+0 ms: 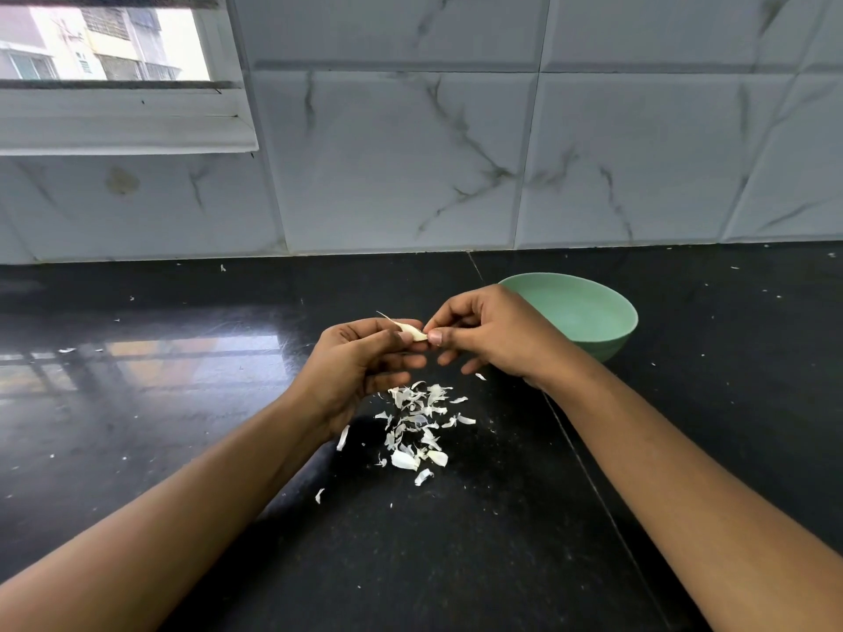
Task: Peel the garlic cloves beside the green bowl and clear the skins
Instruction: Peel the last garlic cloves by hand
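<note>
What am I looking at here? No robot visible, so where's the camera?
There is no machine: a person works with bare hands, and the single picture comes from a camera worn on their head, looking forward and down. The left hand and right hand both pinch one garlic clove above a black counter. A loose pile of skins lies on the counter below the hands. A green bowl stands just behind the right hand, near a tiled wall.

Home kitchen: black stone counter (pixel 182 403), marble-look wall tiles (pixel 410 152), window (pixel 105 38).
</note>
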